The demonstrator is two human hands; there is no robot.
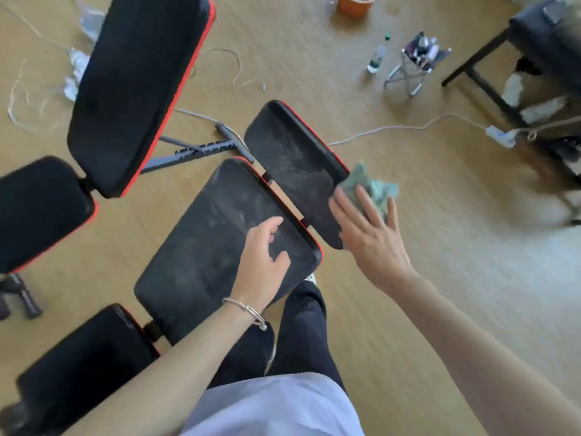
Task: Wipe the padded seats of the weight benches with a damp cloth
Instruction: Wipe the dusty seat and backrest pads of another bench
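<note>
Now, closest in, the left hand (262,265) sits low over the long pad (195,247) of the near bench. Its fingers are loosely curled and hold nothing. Whether it touches the padding I cannot tell, but it looks placed to steady the body while the other arm reaches.

Just beyond, the right hand (369,237) lies flat with its fingers spread wide, pressing the crumpled green cloth (374,184) down at the right edge of the short pad (289,158). A flat palm spreads pressure across the cloth, which suits a sweeping wipe better than a pinch would.

Both pads carry whitish, dusty streaks, so I judge the wiping here to be at an early stage, with the cloth set to be drawn leftward across the short pad.

Farther left stands a second bench (135,83), whose pads look darker and free of streaks. At the far edge of the floor, an orange bucket (355,4) is probably where the cloth gets wetted.
</note>
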